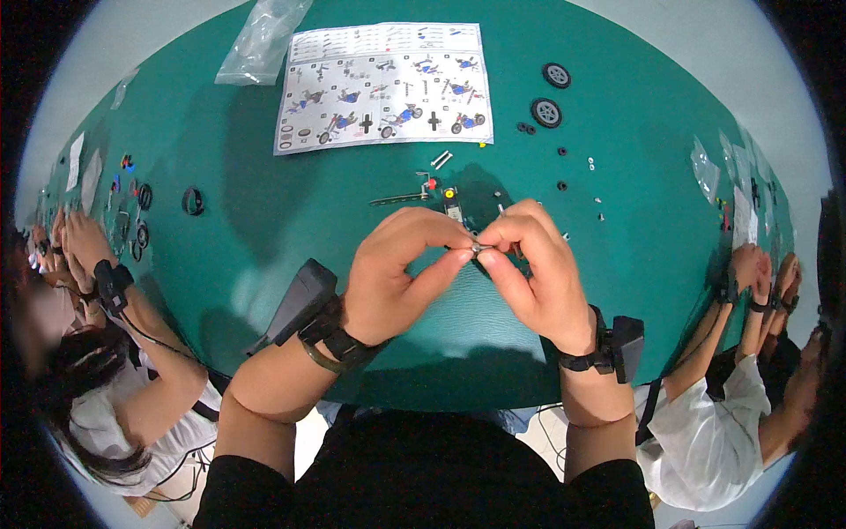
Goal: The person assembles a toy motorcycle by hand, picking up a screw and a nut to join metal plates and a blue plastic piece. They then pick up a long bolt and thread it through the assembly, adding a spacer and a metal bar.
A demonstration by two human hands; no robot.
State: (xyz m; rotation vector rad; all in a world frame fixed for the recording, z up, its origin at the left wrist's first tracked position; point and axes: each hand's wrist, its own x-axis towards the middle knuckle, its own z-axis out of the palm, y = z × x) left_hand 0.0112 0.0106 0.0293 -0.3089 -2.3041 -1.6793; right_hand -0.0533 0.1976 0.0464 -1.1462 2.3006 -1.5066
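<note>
Over the near middle of the table, my left hand [394,271] and my right hand [539,278] meet at their fingertips. Both pinch a small metallic piece [477,249] between thumb and forefinger; it is too small to tell its kind. Just beyond my fingers lies a partly built toy model, with a green strip [397,200], a red piece [432,184] and a yellow-centred part [449,193]. My fingers hide some of the small parts beneath. Two metal pins or screws [441,160] lie farther back.
A printed instruction sheet [385,88] lies at the back, beside a clear plastic bag [261,44]. Two black wheels [546,113] and several small black and silver parts lie to the right. A black ring [193,202] is on the left. Other people's hands [86,242] work at both sides.
</note>
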